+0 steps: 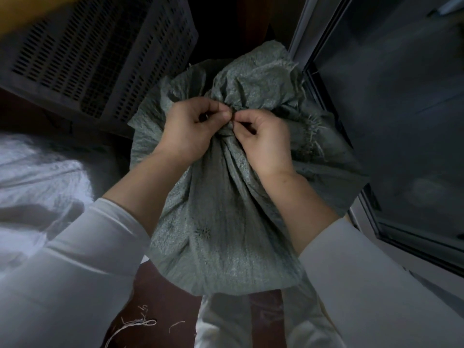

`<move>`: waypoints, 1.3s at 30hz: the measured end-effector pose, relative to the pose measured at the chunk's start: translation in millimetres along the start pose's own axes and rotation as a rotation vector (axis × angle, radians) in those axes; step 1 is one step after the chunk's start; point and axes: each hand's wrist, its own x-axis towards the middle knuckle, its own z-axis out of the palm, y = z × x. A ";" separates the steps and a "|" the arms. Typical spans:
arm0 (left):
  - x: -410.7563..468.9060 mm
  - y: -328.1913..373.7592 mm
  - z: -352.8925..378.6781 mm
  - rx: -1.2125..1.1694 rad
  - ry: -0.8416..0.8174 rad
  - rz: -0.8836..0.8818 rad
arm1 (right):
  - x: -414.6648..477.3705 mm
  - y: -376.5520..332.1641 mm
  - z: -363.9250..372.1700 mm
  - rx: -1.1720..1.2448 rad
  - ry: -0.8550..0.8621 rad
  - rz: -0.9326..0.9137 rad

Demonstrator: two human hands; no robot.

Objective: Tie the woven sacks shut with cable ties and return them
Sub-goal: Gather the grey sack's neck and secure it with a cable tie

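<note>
Right at the centre, a grey-green woven sack point(226, 222) stands upright between the person's forearms, its mouth gathered into a tight neck with the loose frayed top flaring out beyond it. Both hands meet at that neck. The left hand point(190, 129) is curled closed, thumb and fingertips pinching at the bunched fabric, and the right hand point(263, 139) is curled the same way just beside it, the fingertips of the two hands touching. Whatever thin item they pinch is too small and dim to make out; a cable tie cannot be told. White sleeves point(82, 259) cover both arms. A dark perforated plastic crate point(100, 54) sits behind the sack to the left, a pale sack point(37, 177) lies at the far left, and loose threads point(140, 325) lie on the dark floor point(155, 297) below.
</note>
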 end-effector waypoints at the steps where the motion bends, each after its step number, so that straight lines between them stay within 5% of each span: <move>1: -0.4 0.2 0.4 -0.010 -0.001 0.006 | 0.1 0.0 0.6 -0.074 -0.003 -0.055; 5: 0.2 0.8 0.4 -0.035 -0.019 0.019 | 0.2 5.8 8.0 -0.101 0.072 -0.135; 14: 5.9 4.3 5.2 -0.013 -0.019 0.026 | 4.4 13.1 11.1 0.510 0.063 0.284; 23: 4.1 7.0 6.2 -0.026 -0.022 0.072 | 8.7 12.0 5.5 0.504 0.049 0.277; 39: 10.4 24.6 9.4 -0.308 0.074 -0.291 | 9.1 2.2 -5.0 0.508 0.027 0.341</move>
